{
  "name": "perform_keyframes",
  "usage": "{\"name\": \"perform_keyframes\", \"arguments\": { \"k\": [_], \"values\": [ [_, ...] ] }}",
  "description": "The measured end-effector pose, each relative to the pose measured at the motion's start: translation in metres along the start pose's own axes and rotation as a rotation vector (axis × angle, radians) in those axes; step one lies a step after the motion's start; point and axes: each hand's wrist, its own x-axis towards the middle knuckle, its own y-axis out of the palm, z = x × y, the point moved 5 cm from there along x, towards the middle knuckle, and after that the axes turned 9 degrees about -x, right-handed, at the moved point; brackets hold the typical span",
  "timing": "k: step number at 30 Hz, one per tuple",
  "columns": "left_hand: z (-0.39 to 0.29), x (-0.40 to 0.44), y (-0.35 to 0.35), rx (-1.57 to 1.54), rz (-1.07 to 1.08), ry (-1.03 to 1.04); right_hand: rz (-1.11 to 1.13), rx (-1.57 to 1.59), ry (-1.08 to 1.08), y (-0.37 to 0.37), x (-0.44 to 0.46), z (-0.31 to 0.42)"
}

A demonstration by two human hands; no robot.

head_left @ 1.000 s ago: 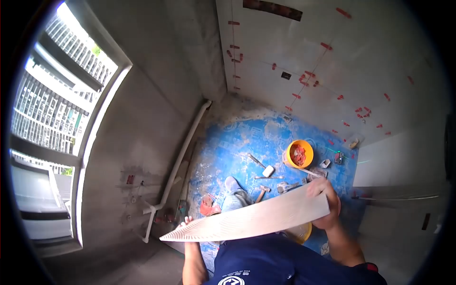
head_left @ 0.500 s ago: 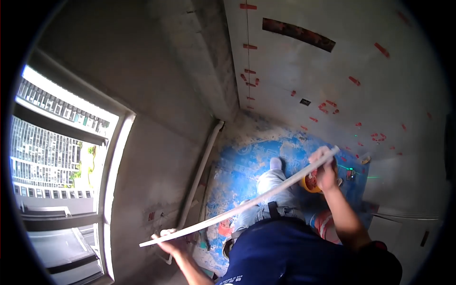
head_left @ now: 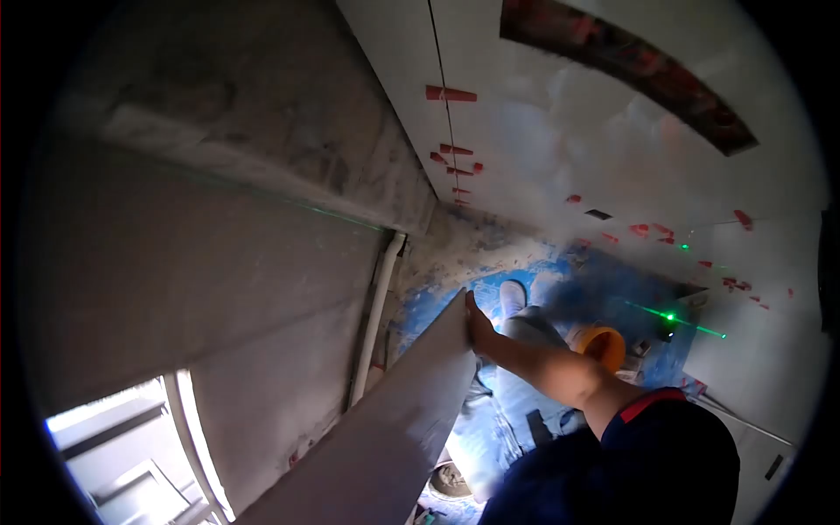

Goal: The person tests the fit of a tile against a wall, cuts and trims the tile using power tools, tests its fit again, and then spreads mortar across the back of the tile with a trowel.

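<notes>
A large grey tile (head_left: 385, 420) stands on edge, slanting from the lower left up to the middle of the view. At its far upper corner, my right hand (head_left: 479, 325) grips the edge, with the palm against the side and the fingers partly hidden. My left hand is out of view; the lower part of the tile runs past the bottom of the picture. My legs and shoe (head_left: 513, 297) are just right of the tile, over a blue floor covering (head_left: 420, 306).
A tiled wall (head_left: 560, 114) with red levelling wedges (head_left: 451, 94) and a long dark cutout (head_left: 630, 66) rises at right. Near its foot are an orange-yellow bucket (head_left: 615, 348) and a green laser light (head_left: 670, 317). A pipe (head_left: 378, 315) runs down the bare wall; a mortar bucket (head_left: 448, 481) sits below.
The tile, seen edge-on before between both hands, now shows its broad face and points away from me. My left hand has gone out of view. The view has turned toward the corner.
</notes>
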Motion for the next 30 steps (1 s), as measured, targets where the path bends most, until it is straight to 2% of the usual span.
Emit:
{"name": "perform_keyframes", "arguments": {
  "k": [4,9,11,12,13,15,16,20,23,24,25,26,28,29,30],
  "values": [
    [0.042,0.043,0.076,0.019,0.097,0.053,0.137,0.270,0.101,0.009,0.069,-0.016],
    [0.111,0.097,0.157,0.020,0.210,0.122,0.100,0.453,0.118,-0.004,0.182,-0.036],
    [0.140,0.116,0.186,0.017,0.239,0.161,0.062,0.425,0.022,-0.014,0.224,-0.044],
    [0.154,0.124,0.199,0.023,0.251,0.183,-0.026,0.343,-0.018,-0.022,0.242,-0.048],
    [0.168,0.131,0.211,0.023,0.261,0.199,-0.035,0.357,-0.024,-0.028,0.259,-0.055],
    [0.193,0.143,0.237,0.008,0.268,0.239,-0.082,0.336,0.097,-0.036,0.273,-0.058],
    [0.205,0.146,0.247,0.006,0.265,0.256,-0.085,0.241,0.060,-0.050,0.298,-0.068],
    [0.248,0.156,0.286,-0.011,0.263,0.324,-0.023,0.220,-0.012,-0.060,0.337,-0.062],
    [0.273,0.160,0.312,-0.034,0.248,0.390,-0.077,0.155,-0.009,-0.067,0.421,-0.085],
    [0.281,0.159,0.319,-0.046,0.238,0.412,-0.043,0.260,0.022,-0.055,0.439,-0.095],
    [0.287,0.158,0.326,-0.055,0.227,0.435,0.144,0.241,0.046,-0.048,0.475,-0.120],
    [0.292,0.158,0.331,-0.063,0.215,0.460,-0.065,0.048,0.303,-0.033,0.409,-0.091],
    [0.302,0.154,0.343,-0.084,0.192,0.507,0.187,0.438,0.453,-0.005,0.431,-0.106],
    [0.307,0.153,0.348,-0.092,0.176,0.528,0.383,0.760,0.483,0.014,0.455,-0.111],
    [0.311,0.151,0.352,-0.099,0.162,0.548,0.400,0.756,0.480,0.022,0.486,-0.115]
  ]
}}
